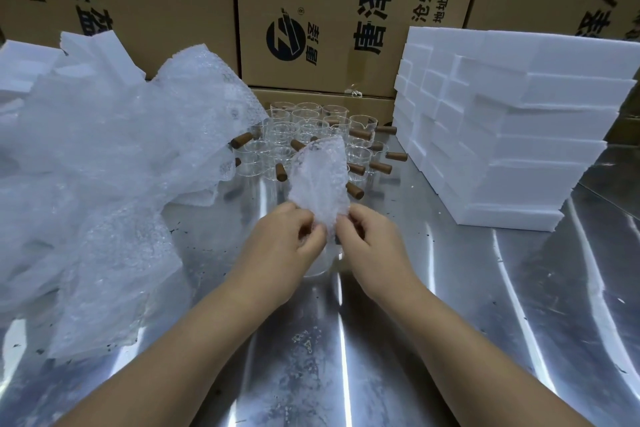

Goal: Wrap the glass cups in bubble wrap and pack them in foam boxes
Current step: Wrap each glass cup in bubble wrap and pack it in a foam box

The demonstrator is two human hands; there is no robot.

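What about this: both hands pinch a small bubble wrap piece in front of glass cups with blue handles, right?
Not blue: the head view shows the glass cups have brown handles. Otherwise yes, the left hand and right hand pinch the small bubble wrap piece in front of them.

The left hand (280,246) and the right hand (372,248) are bare. The left forearm (180,350) and the right forearm (467,340) are bare as well, uncovered down to the view's lower edge
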